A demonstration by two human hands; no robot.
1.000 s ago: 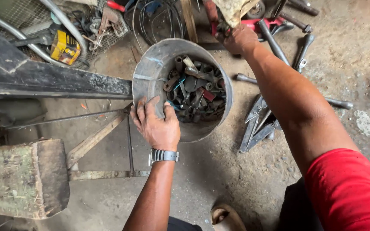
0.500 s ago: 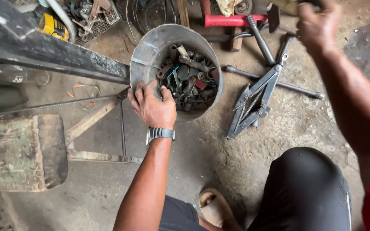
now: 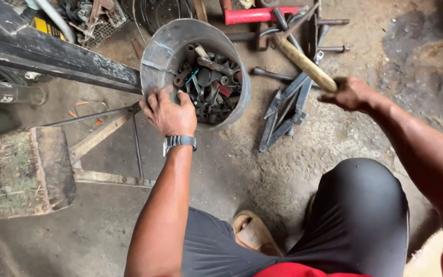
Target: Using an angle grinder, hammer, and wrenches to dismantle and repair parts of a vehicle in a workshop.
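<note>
Metal bucket: a dented grey pail stands on the dirt floor, upper middle of the view, its mouth tipped slightly toward the camera.
Bucket contents: a heap of rusty and dark scrap parts, bolts, links and short bars, with one reddish piece among them.
Left hand: the left hand rests on the near rim of the bucket, palm down, fingers curled over the edge and closed on it; the fingertips are hidden by the rim, so how far they reach inside cannot be told.
Wrist: a dark wristwatch sits just below that hand.
Right hand: the right hand is closed in a fist around the lower end of a wooden handle, to the right of the bucket and apart from it.
Handle: it runs up and to the left from the fist, over a folded scissor jack lying on the floor; its far end is lost among the tools, so the head cannot be made out.
Behind the bucket: a red bar and several dark steel rods.
Left side: a black steel beam crosses toward the bucket, and a weathered wooden block lies nearer.
Lower frame: the person's knee in dark shorts and a tan sandal.
</note>
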